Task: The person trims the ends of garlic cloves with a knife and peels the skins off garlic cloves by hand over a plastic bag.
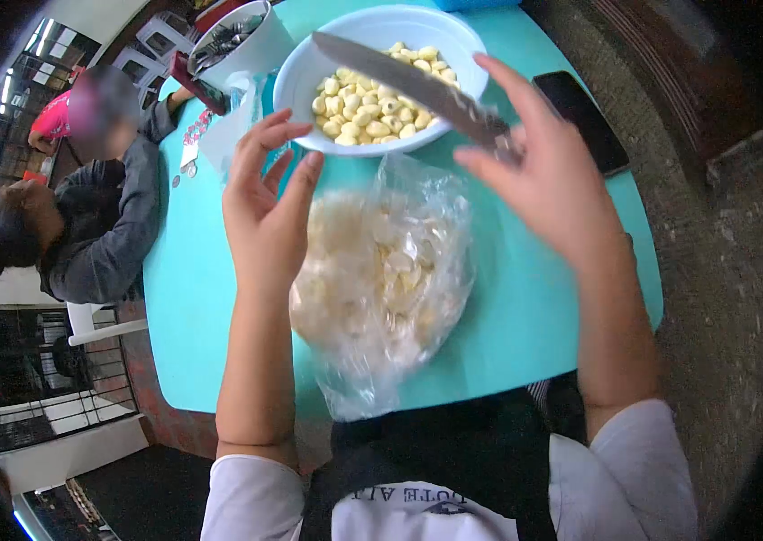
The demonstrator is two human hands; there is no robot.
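My right hand [548,171] holds a knife [408,81], its broad blade pointing up and left across a white bowl [287,90]. Peeled garlic cloves [368,113] lie in that bowl. My left hand [264,203] is raised at the bowl's near left side, fingers apart and curved, with nothing in it. Below and between the hands, a clear plastic bag [426,261] lies on the turquoise table [534,316]. Pale pieces that look like garlic and skins show in and beside the bag, partly blurred.
A black phone [580,122] lies right of the bowl. A white container [242,45] with dark utensils stands at the back left. Coins [183,173] and papers lie near the left edge, where a person in a grey sleeve [133,221] sits with a phone.
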